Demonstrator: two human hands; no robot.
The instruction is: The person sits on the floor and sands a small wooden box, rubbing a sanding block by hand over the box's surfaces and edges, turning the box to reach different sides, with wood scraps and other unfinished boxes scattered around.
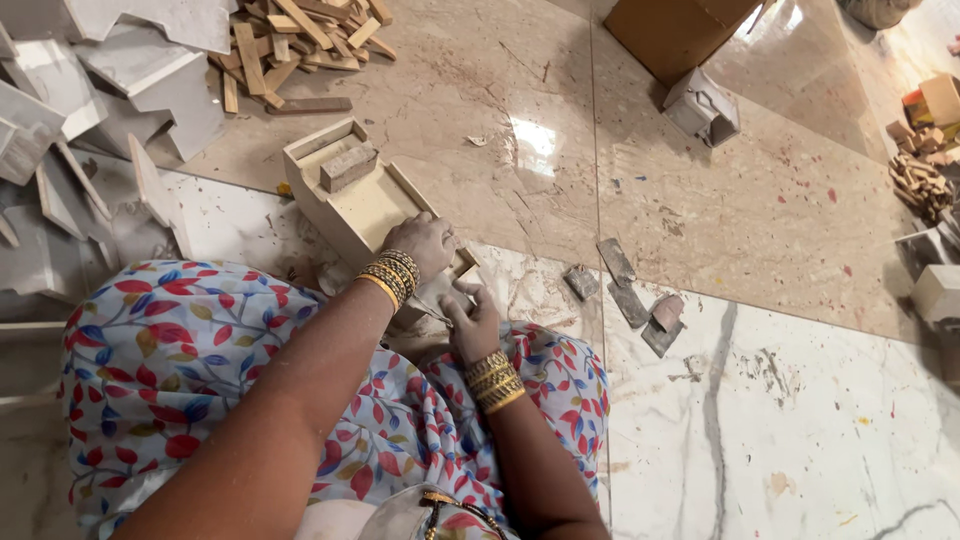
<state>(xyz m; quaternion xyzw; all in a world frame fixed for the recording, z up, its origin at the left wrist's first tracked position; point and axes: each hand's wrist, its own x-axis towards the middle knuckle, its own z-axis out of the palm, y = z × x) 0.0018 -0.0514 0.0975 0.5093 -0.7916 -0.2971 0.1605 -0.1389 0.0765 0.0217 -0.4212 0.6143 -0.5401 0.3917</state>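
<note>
Head view: left hand (425, 243) steadies wooden box (360, 205) holding block (348, 166).

The left hand (428, 243) hides the wooden box's (352, 196) near end.

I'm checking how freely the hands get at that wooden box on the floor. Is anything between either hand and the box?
Nothing visible is. The left hand already rests on the near end of the wooden box, and the right hand sits just beside that end, pinching something too small to tell.
</note>
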